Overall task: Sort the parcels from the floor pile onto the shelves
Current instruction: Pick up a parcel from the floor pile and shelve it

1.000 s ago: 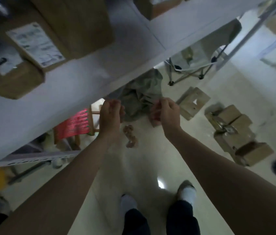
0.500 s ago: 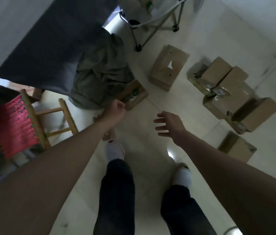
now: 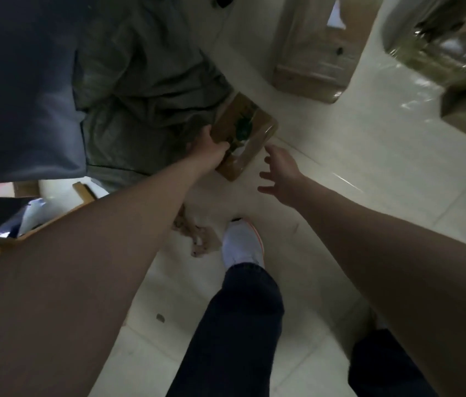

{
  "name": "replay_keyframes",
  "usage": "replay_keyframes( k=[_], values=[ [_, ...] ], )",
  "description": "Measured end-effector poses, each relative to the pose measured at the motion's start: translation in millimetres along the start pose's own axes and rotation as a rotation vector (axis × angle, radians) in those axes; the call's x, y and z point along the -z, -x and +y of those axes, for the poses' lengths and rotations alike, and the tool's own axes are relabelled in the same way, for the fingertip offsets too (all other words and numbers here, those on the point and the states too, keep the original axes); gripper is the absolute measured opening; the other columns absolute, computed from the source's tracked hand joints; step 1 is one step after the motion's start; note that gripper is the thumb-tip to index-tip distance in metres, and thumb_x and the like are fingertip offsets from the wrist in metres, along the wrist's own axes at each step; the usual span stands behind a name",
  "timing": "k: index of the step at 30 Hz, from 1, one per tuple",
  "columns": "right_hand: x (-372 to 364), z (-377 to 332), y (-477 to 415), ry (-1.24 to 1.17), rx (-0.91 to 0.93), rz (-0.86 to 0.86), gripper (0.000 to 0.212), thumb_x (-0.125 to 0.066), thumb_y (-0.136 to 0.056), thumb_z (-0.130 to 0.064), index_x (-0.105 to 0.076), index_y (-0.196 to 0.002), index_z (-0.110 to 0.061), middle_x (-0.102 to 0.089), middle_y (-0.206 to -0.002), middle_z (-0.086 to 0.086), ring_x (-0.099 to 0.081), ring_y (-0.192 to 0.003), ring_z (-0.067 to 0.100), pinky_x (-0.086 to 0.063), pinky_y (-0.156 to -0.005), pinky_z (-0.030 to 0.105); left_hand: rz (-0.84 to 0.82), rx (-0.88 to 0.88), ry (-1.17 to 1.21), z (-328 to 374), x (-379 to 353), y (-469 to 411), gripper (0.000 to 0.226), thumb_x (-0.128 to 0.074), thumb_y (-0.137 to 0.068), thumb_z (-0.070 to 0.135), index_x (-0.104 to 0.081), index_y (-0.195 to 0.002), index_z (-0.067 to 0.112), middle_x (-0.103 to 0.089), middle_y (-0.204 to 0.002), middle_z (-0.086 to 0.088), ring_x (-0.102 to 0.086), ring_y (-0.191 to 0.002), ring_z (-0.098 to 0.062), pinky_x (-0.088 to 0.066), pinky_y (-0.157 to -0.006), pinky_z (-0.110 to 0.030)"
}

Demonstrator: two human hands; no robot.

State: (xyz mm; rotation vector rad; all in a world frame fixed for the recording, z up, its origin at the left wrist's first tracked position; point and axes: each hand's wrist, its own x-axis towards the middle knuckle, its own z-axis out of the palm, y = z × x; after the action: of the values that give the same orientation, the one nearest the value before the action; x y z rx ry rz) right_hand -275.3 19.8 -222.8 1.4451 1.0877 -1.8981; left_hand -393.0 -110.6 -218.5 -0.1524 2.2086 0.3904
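on the floor (image 3: pixel 369 167), a parcel (image 3: pixel 244 130) gripped at one edge only

at 12 o'clock of the shoe (image 3: pixel 243 245), the parcel is found low by the floor, its 10 o'clock side against the cloth (image 3: pixel 146 90); whether it is lifted clear cannot be told. its 8 o'clock edge is clamped by the left hand (image 3: pixel 207 149), fingers curled over the top. the right hand (image 3: pixel 282 174) is held apart from it, fingers spread and empty, just beside its 5 o'clock end.

if the parcel is raised by that one edge alone, it may be tipped and twisted out of the grip, the more so as its wrap looks glossy and is judged slippery. if the cloth is caught on the far edge, it may be dragged along and the lift snagged. a crumpled scrap (image 3: pixel 197 239) is seen at 9 o'clock of the shoe, and a box (image 3: pixel 314 44) at 1 o'clock of the parcel; either could be trodden on or struck when a turn toward the shelves is made.
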Motion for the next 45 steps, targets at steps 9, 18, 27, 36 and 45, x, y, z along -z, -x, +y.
replay_keyframes(
  k=[9, 18, 27, 36, 45],
  values=[
    [31, -16, 12, -0.134, 0.087, 0.158, 0.06, -0.06, -0.093, -0.053, -0.05, -0.139, -0.015, -0.07, -0.118, 0.009, -0.071, -0.107, 0.034, -0.063, -0.088, 0.049, -0.021, -0.031, 0.39, 16, -7, 31, 0.015, -0.05, -0.102, 0.024, -0.061, -0.095, 0.032, -0.064, -0.108, -0.005, -0.062, -0.104, -0.029, -0.05, -0.077, -0.033],
    [91, -96, 150, -0.092, 0.169, 0.039, 0.063, -0.07, -0.091, -0.062, -0.063, -0.132, -0.016, -0.073, -0.12, 0.003, -0.069, -0.112, 0.03, -0.057, -0.094, 0.047, -0.432, 0.082, 0.71, 130, 40, 155, 0.047, -0.056, -0.092, 0.066, -0.046, -0.131, 0.041, -0.062, -0.129, 0.0, -0.059, -0.118, -0.033, -0.052, -0.089, -0.067],
    [162, -163, 306, -0.022, 0.551, 0.068, 0.035, -0.066, -0.102, -0.021, -0.054, -0.135, -0.02, -0.07, -0.117, 0.0, -0.074, -0.1, 0.023, -0.064, -0.072, 0.044, -0.279, -0.16, 0.873, 206, 114, 284, 0.05, -0.072, -0.088, 0.004, -0.052, -0.134, 0.008, -0.066, -0.13, -0.015, -0.068, -0.114, -0.029, -0.058, -0.094, -0.045],
    [168, -243, 496, 0.157, 0.739, 0.006, 0.049, -0.091, -0.077, -0.03, -0.066, -0.118, -0.026, -0.068, -0.124, 0.01, -0.075, -0.105, 0.028, -0.065, -0.084, 0.049, -0.147, -0.34, 0.929, 269, 208, 459, 0.05, -0.069, -0.094, 0.011, -0.042, -0.137, 0.01, -0.06, -0.135, -0.017, -0.069, -0.111, -0.035, -0.062, -0.086, -0.047],
    [129, -345, 735, 1.494, 1.023, 0.016, 0.072, -0.094, -0.068, -0.032, -0.055, -0.129, -0.029, -0.059, -0.113, -0.008, -0.06, -0.106, 0.021, -0.051, -0.092, 0.039, 0.399, -0.678, -0.044, 309, 352, 656, 0.106, -0.087, -0.055, 0.062, -0.035, -0.142, 0.032, -0.039, -0.151, -0.001, -0.036, -0.14, -0.025, -0.04, -0.113, -0.049]
  ],
)
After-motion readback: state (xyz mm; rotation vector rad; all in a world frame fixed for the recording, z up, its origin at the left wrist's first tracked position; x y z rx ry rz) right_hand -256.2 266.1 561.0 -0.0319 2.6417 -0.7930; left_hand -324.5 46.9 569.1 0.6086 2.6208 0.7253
